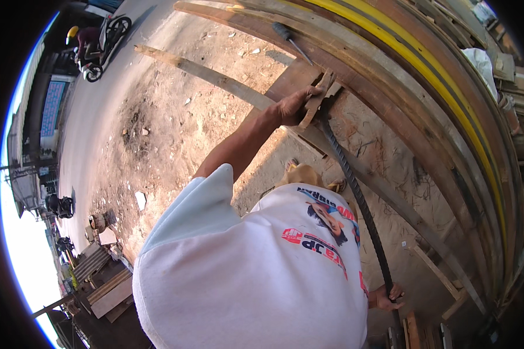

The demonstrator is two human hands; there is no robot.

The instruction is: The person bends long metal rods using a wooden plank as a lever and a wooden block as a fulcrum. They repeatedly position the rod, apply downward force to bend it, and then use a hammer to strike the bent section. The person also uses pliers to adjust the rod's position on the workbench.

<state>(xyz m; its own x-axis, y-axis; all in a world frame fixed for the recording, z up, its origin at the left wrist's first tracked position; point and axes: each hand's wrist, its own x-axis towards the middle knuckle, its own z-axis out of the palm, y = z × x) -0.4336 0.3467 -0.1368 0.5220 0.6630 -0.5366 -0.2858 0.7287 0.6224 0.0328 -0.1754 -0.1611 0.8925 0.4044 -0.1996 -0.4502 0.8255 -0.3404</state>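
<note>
My left hand [296, 107] reaches far forward and is closed on a short, rough piece of wood [320, 98]. Just beside that piece is the upper end of a long dark steel bar [355, 189] with twisted ridges; whether the two touch is hard to tell. The bar slants down past my right side, where my right hand [385, 298] is wrapped around its lower part. Near my left hand, a tool [283, 32] with a dark grip and a thin metal shaft lies on the timber. A flat board [294, 78] sits under the left hand's area.
Long wooden beams [413, 110] curve along the right, with a yellow beam [460, 87] among them. A narrow plank [204, 75] juts left over sandy ground. Scrap boards [110, 294] are piled at lower left. A person on a motorbike [102, 46] is on the road.
</note>
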